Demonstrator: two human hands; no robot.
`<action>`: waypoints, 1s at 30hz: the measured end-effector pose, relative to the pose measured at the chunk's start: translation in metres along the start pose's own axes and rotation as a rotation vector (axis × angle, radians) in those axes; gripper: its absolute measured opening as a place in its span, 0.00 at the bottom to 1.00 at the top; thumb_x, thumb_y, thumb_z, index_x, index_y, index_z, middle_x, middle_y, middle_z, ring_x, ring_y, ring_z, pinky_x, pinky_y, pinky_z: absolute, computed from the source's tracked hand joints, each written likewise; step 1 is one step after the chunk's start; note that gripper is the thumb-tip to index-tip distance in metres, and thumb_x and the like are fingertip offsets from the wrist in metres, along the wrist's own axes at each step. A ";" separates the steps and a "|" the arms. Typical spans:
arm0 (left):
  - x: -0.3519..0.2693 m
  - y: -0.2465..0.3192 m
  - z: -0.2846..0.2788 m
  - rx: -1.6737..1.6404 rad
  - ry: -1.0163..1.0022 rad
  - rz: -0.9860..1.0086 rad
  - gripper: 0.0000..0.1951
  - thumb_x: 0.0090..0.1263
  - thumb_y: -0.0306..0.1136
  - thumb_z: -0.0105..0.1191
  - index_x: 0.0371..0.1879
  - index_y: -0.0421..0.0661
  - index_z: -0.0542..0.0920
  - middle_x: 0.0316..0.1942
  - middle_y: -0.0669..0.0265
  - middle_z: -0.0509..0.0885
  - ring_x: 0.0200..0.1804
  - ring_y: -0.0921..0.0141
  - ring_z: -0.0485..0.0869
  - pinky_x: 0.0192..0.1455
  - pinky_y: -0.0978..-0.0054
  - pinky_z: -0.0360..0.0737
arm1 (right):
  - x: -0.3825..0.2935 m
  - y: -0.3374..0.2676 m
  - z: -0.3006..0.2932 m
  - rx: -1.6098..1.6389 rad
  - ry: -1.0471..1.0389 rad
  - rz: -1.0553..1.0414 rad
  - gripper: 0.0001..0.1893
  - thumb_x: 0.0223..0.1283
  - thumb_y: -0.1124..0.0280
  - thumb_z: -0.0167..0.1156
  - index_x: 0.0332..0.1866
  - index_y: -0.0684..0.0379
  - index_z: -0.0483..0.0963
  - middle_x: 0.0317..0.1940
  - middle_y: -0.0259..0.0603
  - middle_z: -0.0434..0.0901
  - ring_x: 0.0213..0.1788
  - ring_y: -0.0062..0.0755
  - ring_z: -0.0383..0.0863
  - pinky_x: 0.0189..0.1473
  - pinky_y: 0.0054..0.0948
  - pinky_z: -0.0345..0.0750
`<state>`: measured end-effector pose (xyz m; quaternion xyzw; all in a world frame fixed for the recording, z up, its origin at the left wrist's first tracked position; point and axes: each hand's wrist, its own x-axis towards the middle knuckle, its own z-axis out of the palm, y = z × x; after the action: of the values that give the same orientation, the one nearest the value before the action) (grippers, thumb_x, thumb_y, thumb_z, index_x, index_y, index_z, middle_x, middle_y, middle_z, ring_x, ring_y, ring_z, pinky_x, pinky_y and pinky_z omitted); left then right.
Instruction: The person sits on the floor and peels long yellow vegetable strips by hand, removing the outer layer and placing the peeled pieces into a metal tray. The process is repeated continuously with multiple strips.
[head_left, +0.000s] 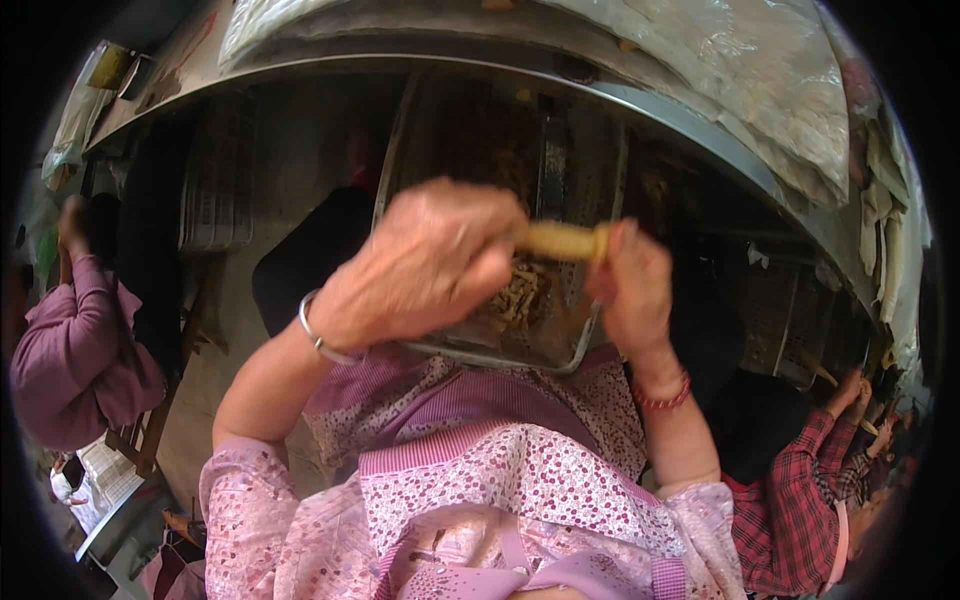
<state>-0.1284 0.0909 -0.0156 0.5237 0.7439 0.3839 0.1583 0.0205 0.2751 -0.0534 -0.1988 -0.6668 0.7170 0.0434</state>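
Observation:
A yellowish, ridged, elongated piece (564, 240), perhaps a vegetable or root, is held level between my hands. My left hand (439, 262), with a silver bangle at the wrist, is closed on one end. On the other end, the fingers of my right hand (636, 289) grip it; a red beaded bracelet circles that wrist. Both hands are blurred. Below them, a plastic crate (581, 352) rests against my purple patterned apron (517, 465). Brown strips (519, 296) lie inside, and a dark speckled bar (553, 165) runs along its far part. My left hand hides part of the crate.
A metal-edged table (450, 61) curves across the front, with clear plastic sheeting (750, 75) over pale material. At left are a person in a purple sleeve (82, 352) and a white basket (217, 187). Another person in red plaid (787, 517) sits close at right.

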 end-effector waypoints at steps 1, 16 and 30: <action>0.014 -0.003 -0.006 0.102 0.051 -0.007 0.08 0.63 0.29 0.47 0.31 0.38 0.77 0.23 0.56 0.76 0.26 0.58 0.77 0.34 0.63 0.74 | 0.021 -0.010 0.001 -0.054 0.054 -0.086 0.23 0.75 0.53 0.49 0.31 0.61 0.78 0.20 0.24 0.73 0.22 0.12 0.66 0.25 0.18 0.63; -0.077 0.016 0.091 -1.845 0.266 -0.645 0.17 0.78 0.33 0.48 0.60 0.38 0.70 0.33 0.66 0.80 0.29 0.80 0.76 0.27 0.83 0.77 | -0.072 0.064 0.019 0.927 0.118 0.301 0.12 0.75 0.60 0.51 0.47 0.59 0.69 0.18 0.19 0.58 0.19 0.11 0.54 0.24 0.15 0.57; -0.115 0.039 0.104 -0.952 0.103 -0.758 0.25 0.69 0.22 0.48 0.66 0.32 0.65 0.54 0.51 0.78 0.42 0.73 0.82 0.44 0.76 0.82 | -0.096 0.073 0.059 0.061 -0.027 0.284 0.07 0.63 0.79 0.60 0.45 0.67 0.79 0.34 0.36 0.84 0.38 0.21 0.82 0.44 0.19 0.79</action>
<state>0.0095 0.0359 -0.0735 0.0752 0.6319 0.6160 0.4643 0.1033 0.1802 -0.1012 -0.2803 -0.6102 0.7385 -0.0614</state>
